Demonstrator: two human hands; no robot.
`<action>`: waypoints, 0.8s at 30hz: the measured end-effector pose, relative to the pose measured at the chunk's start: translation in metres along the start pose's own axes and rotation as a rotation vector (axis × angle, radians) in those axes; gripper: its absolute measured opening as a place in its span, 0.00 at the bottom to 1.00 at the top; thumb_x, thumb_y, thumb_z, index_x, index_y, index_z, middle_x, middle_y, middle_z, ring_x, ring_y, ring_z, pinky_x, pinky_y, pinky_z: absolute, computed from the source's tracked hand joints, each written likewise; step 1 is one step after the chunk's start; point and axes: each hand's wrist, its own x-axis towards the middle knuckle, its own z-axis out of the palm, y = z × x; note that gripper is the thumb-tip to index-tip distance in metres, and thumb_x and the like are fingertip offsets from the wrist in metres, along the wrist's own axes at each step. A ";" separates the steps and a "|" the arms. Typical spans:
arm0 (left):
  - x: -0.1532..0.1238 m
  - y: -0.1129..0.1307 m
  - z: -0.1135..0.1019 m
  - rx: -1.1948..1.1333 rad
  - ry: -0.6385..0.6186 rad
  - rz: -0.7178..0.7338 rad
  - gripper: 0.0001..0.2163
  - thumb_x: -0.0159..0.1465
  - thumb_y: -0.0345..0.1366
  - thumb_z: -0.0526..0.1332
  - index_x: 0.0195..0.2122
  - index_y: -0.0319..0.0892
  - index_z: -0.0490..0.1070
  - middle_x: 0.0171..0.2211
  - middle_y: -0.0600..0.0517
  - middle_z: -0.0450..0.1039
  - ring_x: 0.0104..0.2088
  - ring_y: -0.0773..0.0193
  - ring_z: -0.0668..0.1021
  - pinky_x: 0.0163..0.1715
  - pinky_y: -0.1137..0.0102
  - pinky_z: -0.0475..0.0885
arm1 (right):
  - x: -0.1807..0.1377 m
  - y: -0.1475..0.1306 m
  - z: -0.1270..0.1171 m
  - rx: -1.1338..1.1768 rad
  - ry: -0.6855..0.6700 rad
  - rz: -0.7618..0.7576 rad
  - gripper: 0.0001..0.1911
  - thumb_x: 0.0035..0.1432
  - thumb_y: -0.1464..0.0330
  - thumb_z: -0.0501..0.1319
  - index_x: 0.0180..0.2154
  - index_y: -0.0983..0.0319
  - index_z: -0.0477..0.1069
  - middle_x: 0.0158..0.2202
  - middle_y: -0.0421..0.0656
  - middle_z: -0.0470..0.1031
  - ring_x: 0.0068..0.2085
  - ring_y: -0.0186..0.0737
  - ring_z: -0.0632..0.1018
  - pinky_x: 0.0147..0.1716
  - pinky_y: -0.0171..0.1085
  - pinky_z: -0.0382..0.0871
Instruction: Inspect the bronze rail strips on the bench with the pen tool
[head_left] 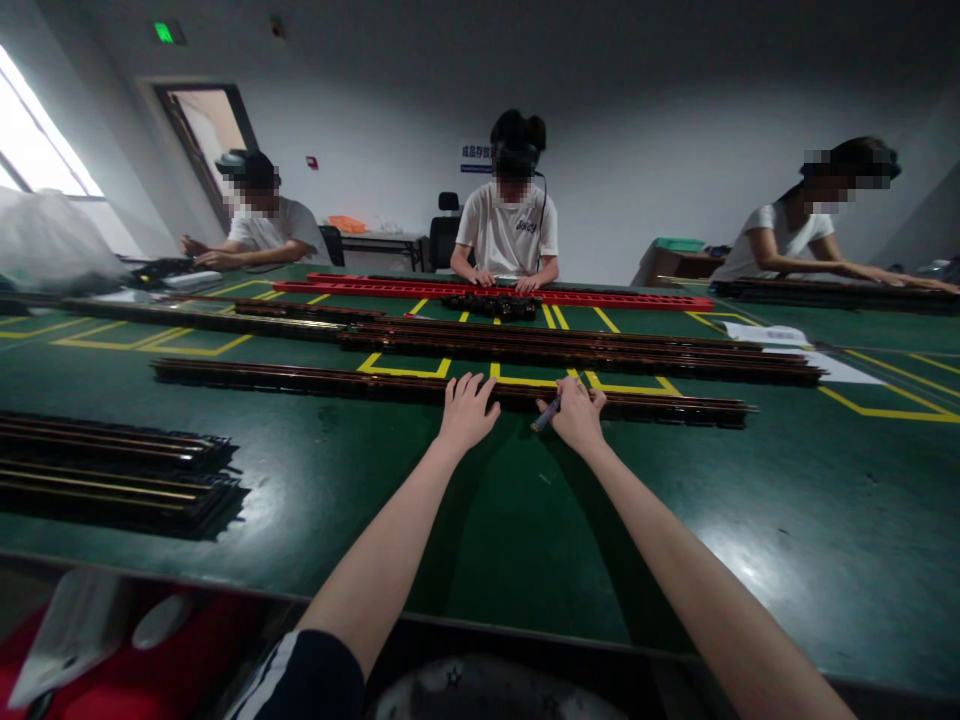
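A long dark strip with copper-coloured lines [315,378] lies across the green table in front of me. My left hand [466,412] rests on its near edge, fingers spread and pointing away. To the right, my right hand [579,412] is closed around a short pen-like tool [545,414], whose grey-blue end sticks out to the left. The tool's other end is hidden by my fingers, close to the strip. Just beyond lies a bundle of similar dark strips [585,346].
More dark strips [112,490] are stacked at the left. Farther back are a long red frame [637,299] and a black assembly [491,305]. White papers [769,335] lie at the right. Three people sit around the table, one [510,235] directly opposite. Yellow tape lines mark the green tabletop [337,540].
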 end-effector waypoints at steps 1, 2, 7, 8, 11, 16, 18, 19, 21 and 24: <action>0.000 0.000 0.000 0.002 0.002 -0.001 0.23 0.67 0.42 0.48 0.61 0.43 0.61 0.62 0.45 0.62 0.64 0.52 0.60 0.64 0.51 0.51 | 0.000 -0.002 0.000 -0.019 0.004 0.007 0.10 0.55 0.63 0.57 0.35 0.59 0.56 0.42 0.52 0.74 0.48 0.53 0.70 0.48 0.49 0.50; 0.000 0.000 0.000 0.002 -0.001 -0.002 0.23 0.67 0.42 0.48 0.61 0.42 0.61 0.62 0.44 0.61 0.64 0.52 0.60 0.64 0.51 0.51 | 0.000 -0.004 -0.001 -0.037 0.005 0.011 0.10 0.55 0.64 0.57 0.36 0.60 0.56 0.42 0.52 0.74 0.48 0.53 0.70 0.48 0.49 0.49; 0.000 0.000 -0.001 -0.006 -0.024 -0.006 0.23 0.67 0.42 0.48 0.62 0.41 0.60 0.64 0.44 0.59 0.65 0.52 0.58 0.64 0.51 0.49 | -0.002 -0.013 -0.004 -0.110 0.030 -0.004 0.08 0.53 0.69 0.55 0.37 0.60 0.58 0.42 0.52 0.74 0.49 0.53 0.69 0.49 0.49 0.47; 0.000 0.000 -0.001 -0.007 -0.024 -0.006 0.23 0.67 0.42 0.48 0.62 0.41 0.60 0.64 0.44 0.58 0.65 0.52 0.58 0.64 0.51 0.49 | -0.002 -0.014 -0.004 -0.122 0.044 -0.002 0.08 0.52 0.71 0.55 0.36 0.60 0.58 0.42 0.52 0.74 0.49 0.53 0.69 0.49 0.49 0.47; 0.001 0.000 -0.001 -0.011 -0.026 -0.007 0.23 0.67 0.42 0.48 0.62 0.41 0.60 0.64 0.43 0.58 0.65 0.51 0.58 0.64 0.50 0.49 | -0.002 -0.011 -0.006 -0.159 0.085 0.035 0.11 0.49 0.77 0.52 0.36 0.61 0.59 0.40 0.53 0.74 0.48 0.53 0.70 0.48 0.48 0.47; 0.001 0.000 0.001 -0.010 -0.028 -0.003 0.23 0.67 0.42 0.48 0.62 0.41 0.60 0.64 0.44 0.59 0.65 0.52 0.58 0.65 0.51 0.49 | -0.001 0.002 -0.003 -0.116 0.109 0.083 0.16 0.43 0.82 0.49 0.35 0.61 0.59 0.37 0.51 0.74 0.45 0.52 0.71 0.44 0.46 0.50; 0.001 0.000 0.002 -0.005 -0.017 -0.001 0.23 0.67 0.42 0.48 0.62 0.41 0.60 0.63 0.44 0.59 0.65 0.52 0.58 0.64 0.51 0.49 | 0.000 0.006 -0.002 -0.063 0.112 0.055 0.17 0.42 0.82 0.50 0.35 0.61 0.58 0.37 0.51 0.74 0.45 0.51 0.71 0.44 0.45 0.50; 0.001 -0.001 0.002 -0.002 -0.010 -0.001 0.23 0.67 0.42 0.48 0.62 0.41 0.60 0.63 0.44 0.60 0.65 0.52 0.59 0.64 0.51 0.50 | 0.000 0.007 -0.001 -0.036 0.113 0.026 0.16 0.42 0.81 0.51 0.35 0.60 0.58 0.38 0.51 0.74 0.45 0.51 0.71 0.45 0.45 0.50; 0.001 -0.001 0.003 0.003 -0.002 0.001 0.23 0.67 0.42 0.48 0.62 0.42 0.61 0.63 0.44 0.60 0.65 0.52 0.59 0.64 0.51 0.50 | 0.000 0.007 0.000 0.010 0.106 -0.052 0.14 0.44 0.79 0.52 0.35 0.60 0.58 0.39 0.50 0.74 0.46 0.50 0.71 0.46 0.45 0.50; 0.001 -0.001 0.002 0.001 0.000 0.000 0.23 0.67 0.42 0.48 0.62 0.42 0.61 0.62 0.44 0.61 0.64 0.52 0.59 0.64 0.51 0.50 | -0.001 0.006 0.002 0.040 0.072 -0.123 0.07 0.51 0.73 0.53 0.35 0.59 0.57 0.39 0.50 0.74 0.46 0.50 0.70 0.47 0.46 0.50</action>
